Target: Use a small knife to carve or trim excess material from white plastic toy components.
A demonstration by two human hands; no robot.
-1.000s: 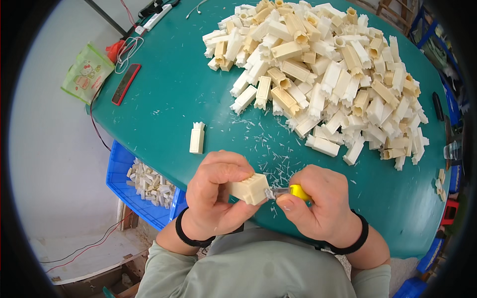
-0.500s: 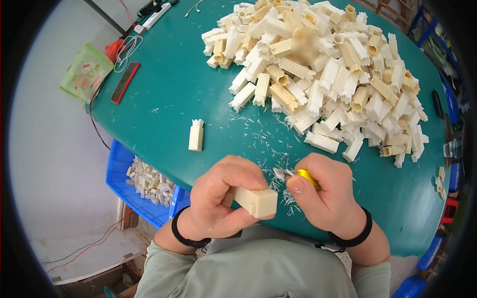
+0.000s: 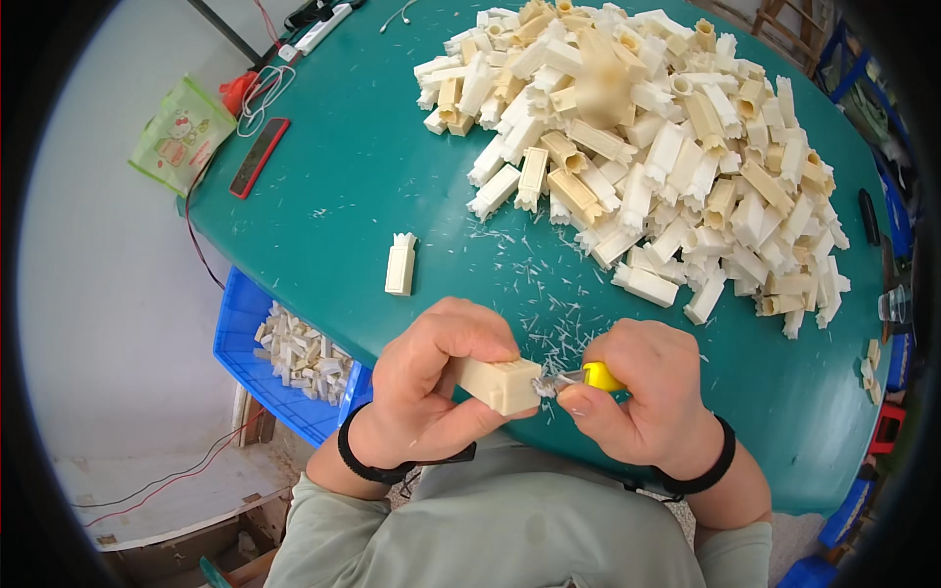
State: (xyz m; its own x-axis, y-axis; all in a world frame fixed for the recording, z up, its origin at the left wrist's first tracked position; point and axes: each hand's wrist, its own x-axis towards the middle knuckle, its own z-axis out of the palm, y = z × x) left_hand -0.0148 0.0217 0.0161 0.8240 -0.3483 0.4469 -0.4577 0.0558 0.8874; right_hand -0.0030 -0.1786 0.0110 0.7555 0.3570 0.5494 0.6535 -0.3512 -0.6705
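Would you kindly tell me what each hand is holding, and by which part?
The left hand grips a cream block by its sides, toward its left end; the right hand holds a small knife by its yellow handle.

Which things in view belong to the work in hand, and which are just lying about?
Part of the work:
cream block, in the left hand
yellow-handled tool, in the right hand
pile of similar pieces
blue bin of small pieces, probably

Lying about, apparently:
red-edged phone
green bag
power strip
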